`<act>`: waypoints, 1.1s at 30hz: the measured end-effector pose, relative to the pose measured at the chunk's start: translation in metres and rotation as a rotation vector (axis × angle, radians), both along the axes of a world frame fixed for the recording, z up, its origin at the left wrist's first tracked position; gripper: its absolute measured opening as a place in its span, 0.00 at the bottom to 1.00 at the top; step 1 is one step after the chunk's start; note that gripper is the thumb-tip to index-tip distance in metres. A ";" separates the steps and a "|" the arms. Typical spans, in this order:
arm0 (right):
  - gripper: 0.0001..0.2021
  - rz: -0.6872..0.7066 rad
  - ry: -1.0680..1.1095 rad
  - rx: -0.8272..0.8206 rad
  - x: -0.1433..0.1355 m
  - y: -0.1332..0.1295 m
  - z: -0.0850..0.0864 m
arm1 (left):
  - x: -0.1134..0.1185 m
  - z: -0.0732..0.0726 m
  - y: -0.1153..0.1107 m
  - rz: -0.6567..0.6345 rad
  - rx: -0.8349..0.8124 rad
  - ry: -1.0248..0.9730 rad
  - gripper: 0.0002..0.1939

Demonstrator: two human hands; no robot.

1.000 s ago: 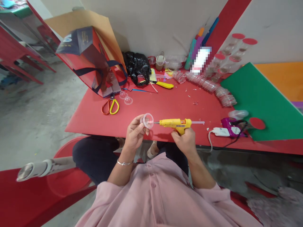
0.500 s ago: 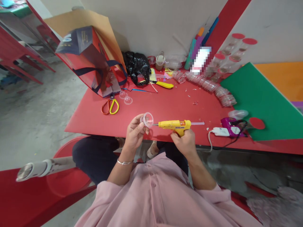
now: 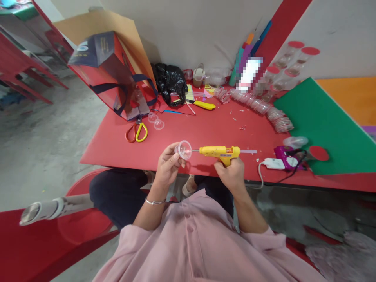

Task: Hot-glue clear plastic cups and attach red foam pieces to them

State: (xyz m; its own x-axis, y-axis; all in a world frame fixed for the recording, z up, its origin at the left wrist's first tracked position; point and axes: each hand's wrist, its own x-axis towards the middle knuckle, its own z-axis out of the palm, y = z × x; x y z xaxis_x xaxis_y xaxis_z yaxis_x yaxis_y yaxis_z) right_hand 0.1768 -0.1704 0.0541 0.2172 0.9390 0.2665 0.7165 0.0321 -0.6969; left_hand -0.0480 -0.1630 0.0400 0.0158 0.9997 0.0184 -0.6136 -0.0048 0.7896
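Note:
Between thumb and fingers, my left hand [image 3: 169, 162] pinches a small clear plastic dome lid [image 3: 185, 150] with a rim, its round opening turned toward the right. My right hand [image 3: 232, 172] wraps round the handle of a yellow hot glue gun [image 3: 219, 151]. The gun lies level, its metal nozzle at the rim of the dome lid; whether they touch I cannot tell. A clear glue stick [image 3: 248, 151] sticks out of the gun's back end. Both hands are over the front edge of the red table [image 3: 117, 152].
Scissors [image 3: 136, 132] and two clear dome lids [image 3: 159, 124] lie at left, beside a red paper bag [image 3: 105, 74]. Behind are a black plastic bag [image 3: 170, 84], a yellow cutter [image 3: 205, 105] and stacked clear plastic pieces [image 3: 255, 103]. A purple power adapter [image 3: 289, 158] and green board [image 3: 323, 129] stand right.
The glue gun has shifted slightly right and up with my right hand, so its nozzle has drawn back from inside the dome lid. My left hand has barely moved.

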 end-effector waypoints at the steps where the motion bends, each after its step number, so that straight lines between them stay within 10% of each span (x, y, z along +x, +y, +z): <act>1: 0.05 -0.001 -0.003 0.000 0.000 0.000 0.000 | 0.000 0.000 0.000 0.000 0.001 -0.001 0.23; 33: 0.11 0.107 0.010 -0.017 -0.009 -0.016 0.007 | 0.002 -0.004 0.000 0.032 -0.002 -0.009 0.19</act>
State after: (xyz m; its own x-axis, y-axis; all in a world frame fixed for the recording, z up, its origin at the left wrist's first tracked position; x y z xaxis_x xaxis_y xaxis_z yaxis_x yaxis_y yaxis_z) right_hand 0.1679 -0.1867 0.0608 0.1181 0.9614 0.2484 0.7029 0.0957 -0.7048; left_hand -0.0464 -0.1628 0.0359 -0.0161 0.9997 0.0168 -0.6203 -0.0232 0.7841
